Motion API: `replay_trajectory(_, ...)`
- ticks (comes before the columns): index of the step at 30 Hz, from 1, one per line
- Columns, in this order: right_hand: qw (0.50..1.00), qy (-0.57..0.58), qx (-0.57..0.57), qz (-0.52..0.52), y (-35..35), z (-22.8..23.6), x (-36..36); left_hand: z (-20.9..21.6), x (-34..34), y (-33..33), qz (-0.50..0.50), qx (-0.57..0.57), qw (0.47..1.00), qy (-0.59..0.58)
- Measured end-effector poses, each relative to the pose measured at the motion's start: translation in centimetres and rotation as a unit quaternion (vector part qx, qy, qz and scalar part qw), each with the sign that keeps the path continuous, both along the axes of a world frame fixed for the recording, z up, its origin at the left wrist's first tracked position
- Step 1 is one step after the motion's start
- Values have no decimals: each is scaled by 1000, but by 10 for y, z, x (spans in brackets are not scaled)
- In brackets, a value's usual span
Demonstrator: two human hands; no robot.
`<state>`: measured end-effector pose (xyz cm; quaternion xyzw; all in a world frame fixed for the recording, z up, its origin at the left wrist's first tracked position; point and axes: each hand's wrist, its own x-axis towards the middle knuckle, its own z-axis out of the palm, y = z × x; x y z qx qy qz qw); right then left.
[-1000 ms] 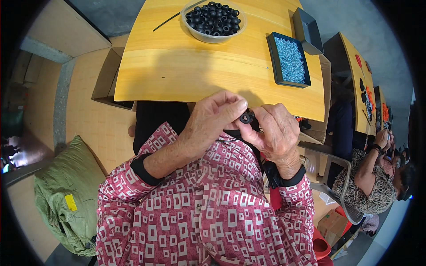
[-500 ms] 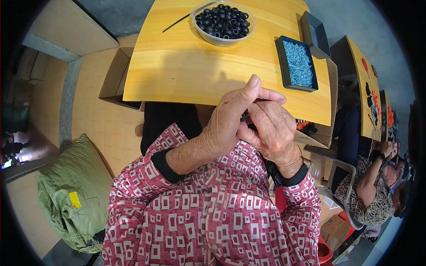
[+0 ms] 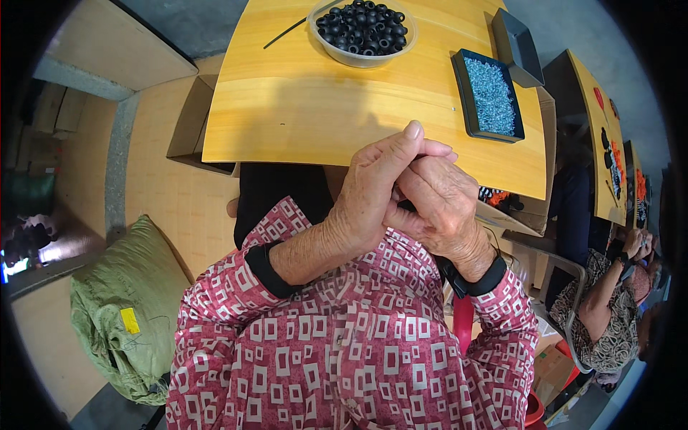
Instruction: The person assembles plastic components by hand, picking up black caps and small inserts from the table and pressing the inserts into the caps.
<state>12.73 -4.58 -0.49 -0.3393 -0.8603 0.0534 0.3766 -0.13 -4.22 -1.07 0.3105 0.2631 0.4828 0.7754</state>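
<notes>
My left hand (image 3: pixel 376 186) and my right hand (image 3: pixel 438 204) are pressed together in front of my chest, just off the near edge of the yellow table (image 3: pixel 301 136). The left thumb points up, and the left fingers wrap behind the right hand. My right fingers are bent inward against the left palm. Whatever lies between the hands is hidden from this view. Farther off on the table, a clear round bowl (image 3: pixel 360 61) holds many black beads (image 3: pixel 362 27). To its right, a black tray (image 3: pixel 469 125) contains small pale-blue shiny pieces (image 3: pixel 491 97).
A thin black stick (image 3: pixel 287 32) leans out of the bowl. Behind the blue-filled tray is another black tray (image 3: pixel 517 46). A stuffed green sack (image 3: pixel 118 308) stands on the floor at left. Cardboard boxes (image 3: pixel 190 125) flank the table. Another person (image 3: pixel 598 308) sits at right.
The hands stay clasped, with the right fingers curled farther in. A dark bit that showed between them is now mostly hidden. The whole view has shifted slightly.
</notes>
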Motion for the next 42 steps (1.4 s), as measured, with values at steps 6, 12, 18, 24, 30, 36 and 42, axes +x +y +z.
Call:
replay_trajectory(6, 999, -4, -45, -3, -3, -7, 6, -2, 5, -3, -12, 11, 999, 34)
replay_trajectory(12, 1000, 23, -13, -1, -5, -12, 7, -7, 10, -8, -10, 3, 999, 38)
replay_trajectory(18, 999, 1, -54, 3, -12, -16, 13, -11, 12, -11, -4, 7, 999, 38)
replay_trajectory(24, 998, 29, -57, -10, -16, -9, 3, -11, 4, -13, -10, 5, 1000, -6)
replay_trajectory(30, 999, 30, 6, -24, -9, 4, -3, 5, -1, -6, 1, 10, 1000, -14)
replay_trajectory(36, 999, 32, 0, -28, -6, 11, -7, 15, -3, -2, -12, 12, 1000, -24)
replay_trajectory(42, 997, 27, 59, -40, 0, 27, 3, 23, -11, -6, 64, -27, 998, 10)
